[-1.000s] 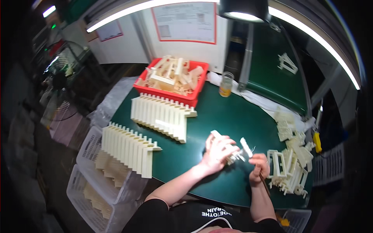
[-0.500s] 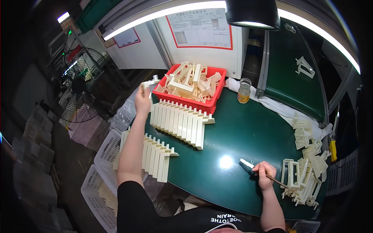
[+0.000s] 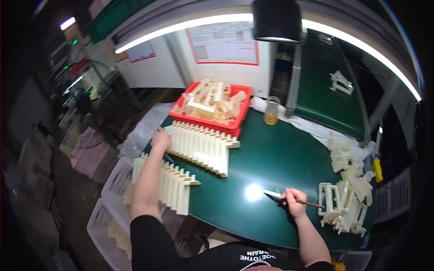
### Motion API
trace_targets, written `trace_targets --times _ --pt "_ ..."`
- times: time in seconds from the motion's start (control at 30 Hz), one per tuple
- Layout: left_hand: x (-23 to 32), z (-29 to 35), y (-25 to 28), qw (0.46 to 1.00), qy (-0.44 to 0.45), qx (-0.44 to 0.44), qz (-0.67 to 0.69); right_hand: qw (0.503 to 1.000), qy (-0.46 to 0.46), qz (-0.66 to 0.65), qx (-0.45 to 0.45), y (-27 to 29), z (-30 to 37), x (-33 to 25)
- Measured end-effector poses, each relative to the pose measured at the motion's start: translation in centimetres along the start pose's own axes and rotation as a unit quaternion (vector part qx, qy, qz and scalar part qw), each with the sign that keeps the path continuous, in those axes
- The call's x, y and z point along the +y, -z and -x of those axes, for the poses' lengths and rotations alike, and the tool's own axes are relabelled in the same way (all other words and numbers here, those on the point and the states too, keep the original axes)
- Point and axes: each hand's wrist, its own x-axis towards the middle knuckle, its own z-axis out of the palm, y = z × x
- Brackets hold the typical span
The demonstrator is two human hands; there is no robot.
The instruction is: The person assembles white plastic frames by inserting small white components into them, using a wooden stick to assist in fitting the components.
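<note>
My left hand (image 3: 161, 139) is at the left end of a slanting row of cream plastic parts (image 3: 199, 147), its fingers closed on the end cream plastic part, mostly hidden by the hand. A second row of similar parts (image 3: 177, 187) lies nearer me, partly behind my left forearm. In front of me, to the right, my right hand (image 3: 295, 203) grips a slim knife-like tool (image 3: 309, 203) with a brown handle and a bright, flat tip pointing left. The tip is just above or on the green table; I cannot tell which.
A red bin (image 3: 245, 106) piled with cream parts stands behind the far row. Loose cream frames (image 3: 346, 201) lie heaped at the right. A glass jar (image 3: 271, 110) and white cloth (image 3: 307, 128) line the back; a black lamp (image 3: 277, 20) hangs above. White baskets (image 3: 100, 212) stand lower left.
My left hand has come down toward me with the cream part, from beside the red bin to the row's left end. The right hand still holds the tool. The whole view has shifted slightly.
</note>
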Motion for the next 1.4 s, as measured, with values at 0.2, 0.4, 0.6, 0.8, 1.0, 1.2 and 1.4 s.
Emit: trace_targets --times 0.2,0.4,0.6,0.8,1.0,1.2,1.4 --pt "11.4 20.0 8.3 0.795 -0.474 -0.030 0.378 1.000 0.012 0.004 -0.017 -2.0 -0.7 -0.7" --pt "18.6 31.0 3.0 0.585 -0.452 -0.223 0.635 0.996 0.070 0.044 0.032 -1.2 -0.8 -5.0" --pt "20.8 29.7 -7.4 0.579 -0.323 -0.224 0.714 0.960 0.162 0.226 0.020 6.4 -8.2 -11.6" --pt "21.1 29.6 -6.9 0.600 -0.270 -0.315 0.684 0.718 -0.070 0.676 0.148 13.6 -19.6 -8.2" --pt "21.3 29.8 -8.1 0.616 -0.280 -0.296 0.674 0.747 -0.093 0.641 0.149 13.3 -20.5 -6.8" --pt "20.5 30.4 -3.3 0.701 -0.433 0.072 0.562 0.986 -0.090 0.033 -0.134 1.7 -10.6 -10.2" --pt "20.2 30.5 -5.5 0.543 -0.235 -0.362 0.720 0.990 -0.046 -0.111 0.074 -0.6 -5.1 -2.6"
